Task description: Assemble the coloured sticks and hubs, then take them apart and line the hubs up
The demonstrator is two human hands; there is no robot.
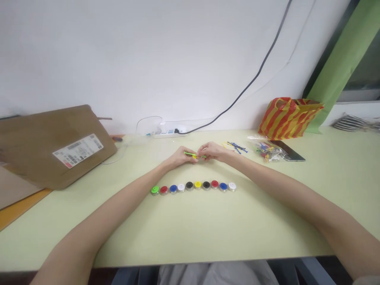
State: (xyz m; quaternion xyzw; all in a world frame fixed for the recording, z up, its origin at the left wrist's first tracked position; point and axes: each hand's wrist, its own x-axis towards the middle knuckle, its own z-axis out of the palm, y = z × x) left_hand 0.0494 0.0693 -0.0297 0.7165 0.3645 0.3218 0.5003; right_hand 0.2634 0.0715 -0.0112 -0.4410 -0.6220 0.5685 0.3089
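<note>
Both hands meet over the table beyond a row of small round pieces. A thin green plastic stick (pixel 189 153) sticks out of my left hand (pixel 179 157), which is closed around it. A small yellow piece (pixel 194 156) shows at the fingertips, between the two hands. My right hand (pixel 211 151) is pinched close beside it; a bit of green shows under its fingers, but what it grips is mostly hidden. Nearer to me, several clear round pieces with coloured caps (pixel 189 185) stand side by side in a slightly curved line, in green, red, blue, white, black and yellow.
Loose blue and yellow plastic sticks (pixel 236 147) lie right of my hands. Past them are a clear bag of coloured parts (pixel 269 151), a dark tablet (pixel 287 151) and a striped bag (pixel 289 118). A power strip (pixel 169 133) sits by the wall, a cardboard box (pixel 56 146) at left.
</note>
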